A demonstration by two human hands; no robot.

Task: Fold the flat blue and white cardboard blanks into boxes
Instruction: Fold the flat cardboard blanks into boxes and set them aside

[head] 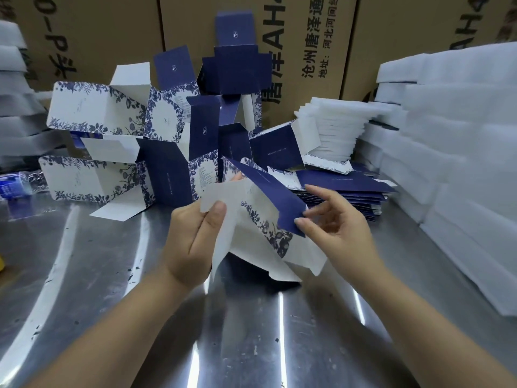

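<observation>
Two hands (190, 236) (335, 228) on blank (246, 231) edges

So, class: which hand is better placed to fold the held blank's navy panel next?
Probably the right hand: its fingertips pinch the navy panel, while the left hand grips the white flap, steadying the blank.

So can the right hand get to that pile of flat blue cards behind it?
Probably yes. The stack of flat blanks lies just beyond the right hand, with nothing between them. But its fingers pinch the half-folded blank, so it would need to let go first.
</observation>
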